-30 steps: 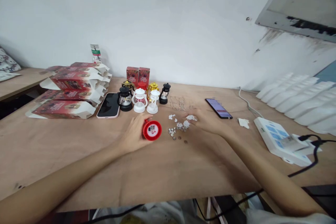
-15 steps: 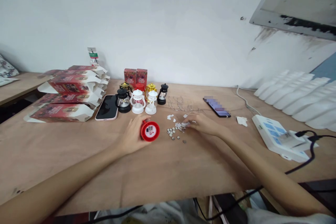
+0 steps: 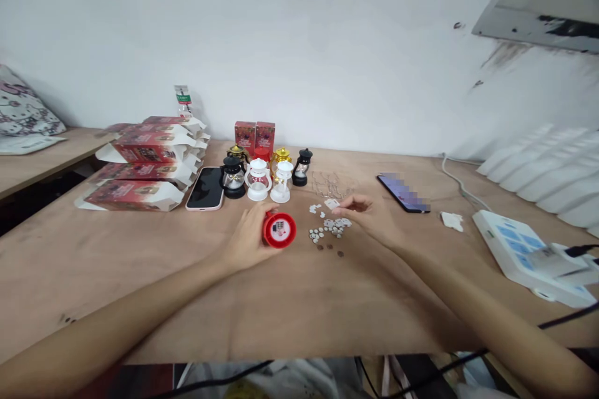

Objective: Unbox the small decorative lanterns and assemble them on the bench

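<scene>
My left hand (image 3: pixel 248 240) is wrapped round a small red lantern (image 3: pixel 279 229), tipped so its round base with a printed picture faces me. Pinched in the fingertips of my right hand (image 3: pixel 367 215) is a small flat white piece (image 3: pixel 331 203). Below that hand lie more white pieces (image 3: pixel 344 223) and several small round silvery discs (image 3: pixel 316 235), with a few darker discs (image 3: pixel 329 247) closer to me. Behind my left hand stand several small lanterns: white ones (image 3: pixel 258 184), black ones (image 3: pixel 233 181) and a gold one (image 3: pixel 282 156), among others.
Flattened red boxes (image 3: pixel 135 194) are stacked at left, near a phone (image 3: pixel 206 189). Two upright red boxes (image 3: pixel 255 134) stand behind the lanterns. Thin wire pieces (image 3: pixel 330 184), another phone (image 3: pixel 402 192), a power strip (image 3: pixel 519 255) with cables and stacked white sheets (image 3: pixel 552 168) lie rightward.
My right hand has lifted from the pile of small parts and moved slightly back, now with a white piece in its fingertips. The view has swung left; my left hand still holds the red lantern.
</scene>
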